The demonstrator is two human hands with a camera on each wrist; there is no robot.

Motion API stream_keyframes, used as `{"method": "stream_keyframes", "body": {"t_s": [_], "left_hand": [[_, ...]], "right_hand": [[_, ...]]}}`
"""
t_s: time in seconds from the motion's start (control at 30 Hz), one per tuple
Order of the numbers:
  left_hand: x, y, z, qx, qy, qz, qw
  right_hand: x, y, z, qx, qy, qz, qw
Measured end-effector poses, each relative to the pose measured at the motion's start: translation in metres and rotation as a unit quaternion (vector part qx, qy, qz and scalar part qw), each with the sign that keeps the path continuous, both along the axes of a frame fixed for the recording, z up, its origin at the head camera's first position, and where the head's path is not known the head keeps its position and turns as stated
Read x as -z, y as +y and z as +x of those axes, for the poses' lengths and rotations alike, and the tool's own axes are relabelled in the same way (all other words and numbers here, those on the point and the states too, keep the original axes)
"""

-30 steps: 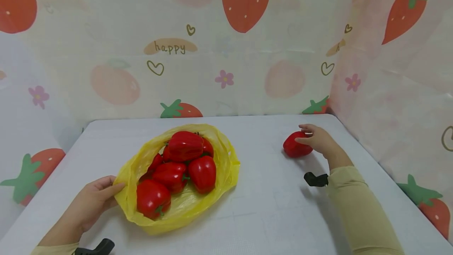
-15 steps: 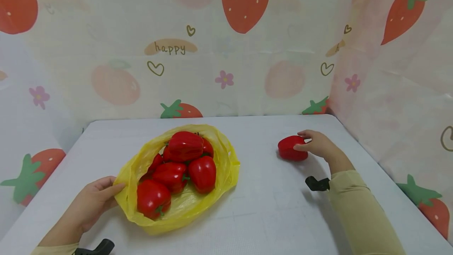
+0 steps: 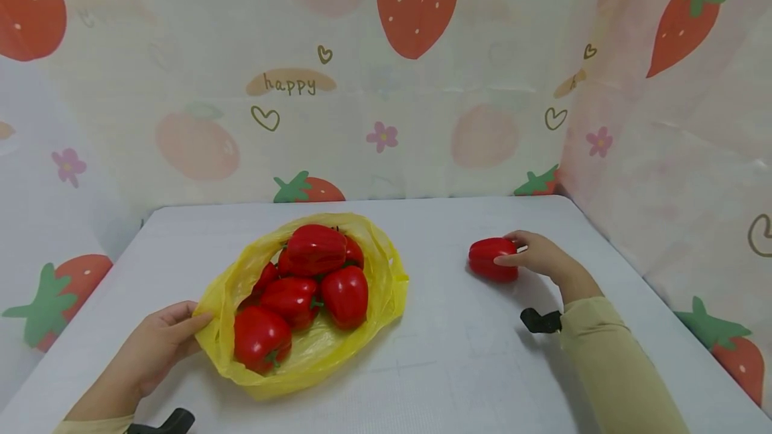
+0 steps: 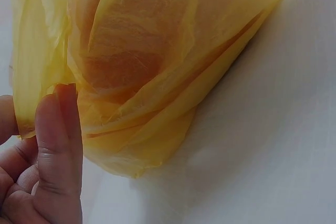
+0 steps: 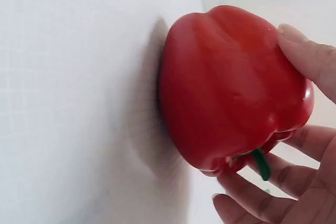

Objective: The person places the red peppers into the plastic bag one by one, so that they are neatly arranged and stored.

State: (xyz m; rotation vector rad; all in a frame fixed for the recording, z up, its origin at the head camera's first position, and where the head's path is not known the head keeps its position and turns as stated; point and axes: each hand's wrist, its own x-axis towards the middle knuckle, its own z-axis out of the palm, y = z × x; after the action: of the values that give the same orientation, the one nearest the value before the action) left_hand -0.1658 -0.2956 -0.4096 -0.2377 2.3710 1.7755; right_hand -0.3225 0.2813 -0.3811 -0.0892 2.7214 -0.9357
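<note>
On the left, my left hand [image 3: 161, 348] pinches the rim of a yellow plastic bag [image 3: 211, 353] between thumb and fingers. The left wrist view shows the thin bag film [image 4: 152, 145] caught between them. Several red bell peppers [image 3: 292, 301] lie inside the open-mouthed bag. At the right, a single red bell pepper [image 3: 491, 260] lies on its side on the table. My right hand [image 3: 539, 258] holds its stem end, the thumb on one side and the fingers round the other. Its green stem [image 5: 261, 164] points towards my palm in the right wrist view.
A white-covered table [image 3: 422, 367] lies under everything, its far edge against a strawberry-print curtain [image 3: 416, 86]. Another curtain panel [image 3: 675, 186] hangs along the right side. Bare tabletop separates the bag from the lone pepper. A black wrist mount [image 3: 539, 321] juts from the right sleeve.
The lone bell pepper has turned and shifted slightly left and nearer to me. My right hand has come down with it and closed round its end. The left hand and bag stay in place.
</note>
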Motion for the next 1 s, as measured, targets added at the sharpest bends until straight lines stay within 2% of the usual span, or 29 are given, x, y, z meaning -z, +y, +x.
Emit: {"method": "stream_keyframes", "body": {"t_s": [0.2, 0.5, 1.0], "left_hand": [[0.001, 0.0, -0.001, -0.003, -0.005, -0.001, 1.0], [0.002, -0.001, -0.001, -0.002, -0.003, -0.006, 1.0], [0.001, 0.001, 0.0, -0.002, 0.001, -0.019, 0.9998]], "right_hand": [[0.009, -0.001, 0.001, -0.007, 0.0, -0.028, 1.0], [0.009, -0.005, 0.002, -0.007, 0.008, -0.065, 0.998], [-0.013, -0.029, 0.001, -0.033, 0.031, -0.089, 0.995]]}}
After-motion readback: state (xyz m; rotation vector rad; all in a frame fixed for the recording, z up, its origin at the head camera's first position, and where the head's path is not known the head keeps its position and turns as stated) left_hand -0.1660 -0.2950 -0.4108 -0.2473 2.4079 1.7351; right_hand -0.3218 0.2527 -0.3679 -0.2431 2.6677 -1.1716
